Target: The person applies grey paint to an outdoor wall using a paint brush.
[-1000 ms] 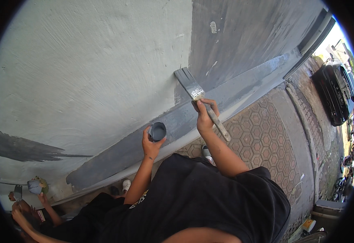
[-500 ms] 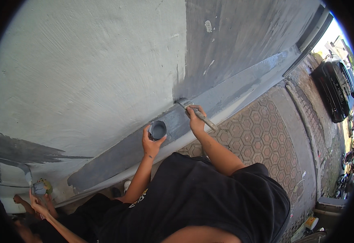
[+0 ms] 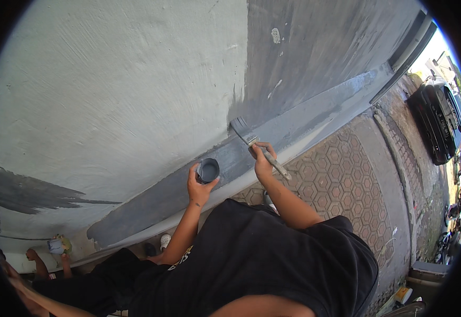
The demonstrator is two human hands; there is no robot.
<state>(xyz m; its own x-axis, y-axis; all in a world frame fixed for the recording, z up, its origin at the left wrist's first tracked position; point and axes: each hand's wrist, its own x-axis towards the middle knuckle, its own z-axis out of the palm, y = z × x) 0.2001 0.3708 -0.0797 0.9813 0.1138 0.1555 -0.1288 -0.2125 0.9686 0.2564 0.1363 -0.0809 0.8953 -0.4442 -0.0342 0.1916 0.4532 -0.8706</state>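
My left hand (image 3: 201, 191) is curled around a small round cup (image 3: 209, 168) of dark grey paint and holds it close to the wall. In my right hand (image 3: 263, 162) is a paintbrush (image 3: 279, 168), gripped near its metal band, the handle pointing down to the right. Its head meets the sloping grey ledge at the foot of the wall (image 3: 135, 105). A darker grey streak (image 3: 240, 127) reaches from the brush up to the corner of the dark painted area; where bristles end and wet paint begins, I cannot tell.
A dark grey band (image 3: 320, 58) covers the wall at right. Hexagonal paving (image 3: 336, 179) lies below the ledge, with a black car (image 3: 436, 121) beyond. At lower left, a person's hand (image 3: 65, 260) holds a paint-smeared container (image 3: 57, 245); another arm (image 3: 45, 298) is nearby.
My right hand has shifted slightly down and right with the brush, and a grey streak shows above it. The co-worker's raised arm and brush at lower left have withdrawn from the wall.
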